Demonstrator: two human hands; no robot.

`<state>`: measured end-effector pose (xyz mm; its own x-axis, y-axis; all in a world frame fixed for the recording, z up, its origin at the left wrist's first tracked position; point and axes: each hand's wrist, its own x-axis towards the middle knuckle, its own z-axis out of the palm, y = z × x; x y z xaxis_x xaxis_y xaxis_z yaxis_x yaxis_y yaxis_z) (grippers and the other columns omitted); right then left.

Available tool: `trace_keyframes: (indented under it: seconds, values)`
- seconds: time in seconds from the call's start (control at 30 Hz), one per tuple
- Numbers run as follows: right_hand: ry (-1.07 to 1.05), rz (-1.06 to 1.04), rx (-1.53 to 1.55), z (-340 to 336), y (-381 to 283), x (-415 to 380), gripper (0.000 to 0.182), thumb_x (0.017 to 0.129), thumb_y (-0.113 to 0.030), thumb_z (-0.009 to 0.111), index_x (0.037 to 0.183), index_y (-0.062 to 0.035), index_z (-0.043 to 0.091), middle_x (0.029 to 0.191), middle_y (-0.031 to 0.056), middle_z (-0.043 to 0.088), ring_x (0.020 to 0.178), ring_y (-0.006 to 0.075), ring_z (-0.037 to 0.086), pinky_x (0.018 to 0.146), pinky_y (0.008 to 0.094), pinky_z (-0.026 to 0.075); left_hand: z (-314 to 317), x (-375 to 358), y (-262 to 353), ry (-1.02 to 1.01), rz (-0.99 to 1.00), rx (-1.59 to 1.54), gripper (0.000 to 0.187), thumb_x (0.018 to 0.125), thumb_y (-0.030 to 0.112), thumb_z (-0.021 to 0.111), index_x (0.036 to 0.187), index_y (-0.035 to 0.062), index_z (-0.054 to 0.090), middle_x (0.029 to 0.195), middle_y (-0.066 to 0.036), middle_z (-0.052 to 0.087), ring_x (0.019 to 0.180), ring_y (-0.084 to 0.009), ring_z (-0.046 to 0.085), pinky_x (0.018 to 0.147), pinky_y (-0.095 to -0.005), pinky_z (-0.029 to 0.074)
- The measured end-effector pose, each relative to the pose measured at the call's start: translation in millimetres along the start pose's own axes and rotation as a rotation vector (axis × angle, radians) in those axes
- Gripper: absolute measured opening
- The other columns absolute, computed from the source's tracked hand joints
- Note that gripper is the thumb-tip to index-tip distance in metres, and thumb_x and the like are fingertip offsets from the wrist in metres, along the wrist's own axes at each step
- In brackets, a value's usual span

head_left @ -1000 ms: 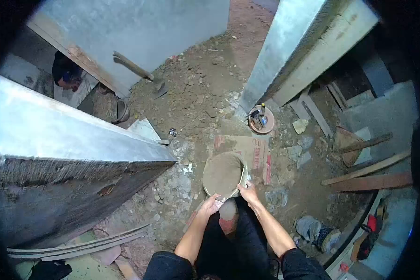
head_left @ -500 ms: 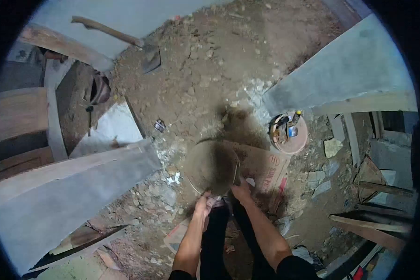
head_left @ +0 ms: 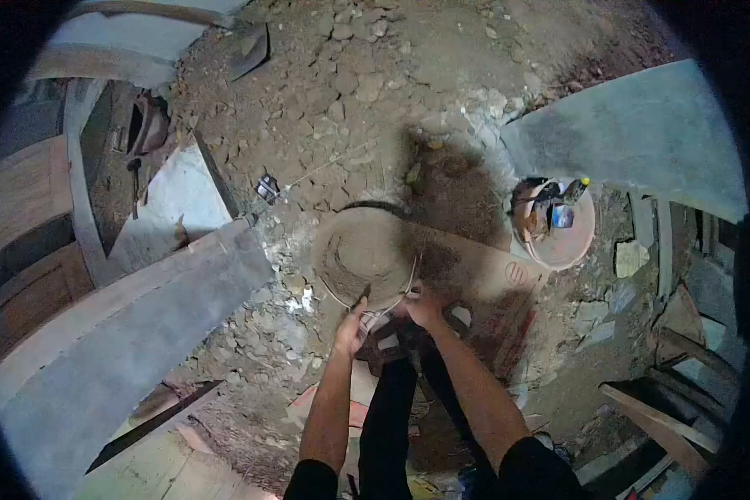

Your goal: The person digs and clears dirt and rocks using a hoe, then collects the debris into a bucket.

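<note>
A round, dusty bucket [head_left: 325,258] stands in front of my feet, its inside coated with or holding brown, sandy dirt. A thin pale handle runs along its near rim. My left hand [head_left: 352,328] is closed on the near left part of the rim, thumb on top. On the near right side, my right hand [head_left: 422,305] grips the rim close to the handle. The fingers beneath the rim are partly hidden. Flattened cardboard [head_left: 483,250] with red print lies under and beside the bucket.
To the right stands a pinkish bucket [head_left: 571,250] with tools and small items in it. Grey slanting pillars [head_left: 625,137] flank both sides. Rubble and soil [head_left: 342,158] cover the floor. A shovel blade [head_left: 250,52] and a hammer [head_left: 135,179] lie at the upper left.
My view has tilted and shifted. The bucket sits a little higher and further left in view, and more light falls on its inside. Both hands have stayed at its rim.
</note>
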<state>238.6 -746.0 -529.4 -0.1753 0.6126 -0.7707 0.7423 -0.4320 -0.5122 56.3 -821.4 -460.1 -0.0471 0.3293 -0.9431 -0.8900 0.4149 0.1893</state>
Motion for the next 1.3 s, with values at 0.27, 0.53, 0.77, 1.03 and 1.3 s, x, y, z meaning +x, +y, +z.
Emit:
trace_keyframes:
  seconds: [0.27, 0.53, 0.77, 1.03, 1.3]
  values:
    - [-0.110, 0.129, 0.176, -160.3, -43.6, -121.7, 0.024, 0.086, -0.021, 0.065, 0.102, -0.0025, 0.064, 0.086, 0.0170, 0.064, 0.085, 0.0276, 0.064, 0.078, 0.0390, 0.050, 74.9, -146.3, -2.3, 0.355, 0.196, 0.300, 0.014, 0.096, 0.008, 0.050, 0.099, 0.0000, 0.061, 0.080, -0.011, 0.065, 0.068, -0.0210, 0.064, 0.057, -0.0316, 0.052]
    - [0.148, -0.310, -0.004, -293.1, -261.1, -155.0, 0.026, 0.084, -0.017, 0.065, 0.101, 0.0025, 0.062, 0.076, 0.0105, 0.066, 0.071, 0.0209, 0.065, 0.065, 0.0372, 0.051, 218.2, -244.8, 96.3, -0.036, 0.348, 0.002, 0.022, 0.094, 0.019, 0.063, 0.103, -0.0016, 0.060, 0.091, -0.013, 0.067, 0.078, -0.0215, 0.068, 0.065, -0.0265, 0.056]
    - [-0.089, -0.422, 0.543, -342.7, -488.5, -200.1, 0.013, 0.091, -0.012, 0.063, 0.097, -0.0009, 0.062, 0.078, 0.0070, 0.065, 0.068, 0.0141, 0.063, 0.058, 0.0281, 0.052, 359.6, -372.8, 246.9, -0.168, 0.536, 0.027, 0.013, 0.096, 0.013, 0.055, 0.105, 0.0033, 0.059, 0.097, -0.010, 0.066, 0.087, -0.0208, 0.068, 0.077, -0.0291, 0.057]
    - [-0.202, -0.594, 0.467, -392.8, -649.4, -210.5, 0.017, 0.095, -0.019, 0.061, 0.096, -0.0025, 0.060, 0.083, 0.0080, 0.068, 0.073, 0.0152, 0.068, 0.059, 0.0278, 0.052, 412.2, -426.5, 373.6, -0.225, 0.679, -0.026, 0.017, 0.095, 0.016, 0.059, 0.106, 0.0040, 0.061, 0.099, -0.011, 0.068, 0.089, -0.0211, 0.069, 0.078, -0.0293, 0.055]
    - [-0.160, -0.537, 0.412, -429.2, -727.0, -206.6, 0.022, 0.095, -0.018, 0.060, 0.102, 0.0022, 0.059, 0.086, 0.0114, 0.068, 0.072, 0.0173, 0.067, 0.061, 0.0311, 0.054, 409.5, -454.6, 436.0, -0.118, 0.682, -0.085, 0.016, 0.096, 0.017, 0.056, 0.106, 0.0053, 0.061, 0.096, -0.009, 0.069, 0.085, -0.0193, 0.069, 0.075, -0.0285, 0.055]
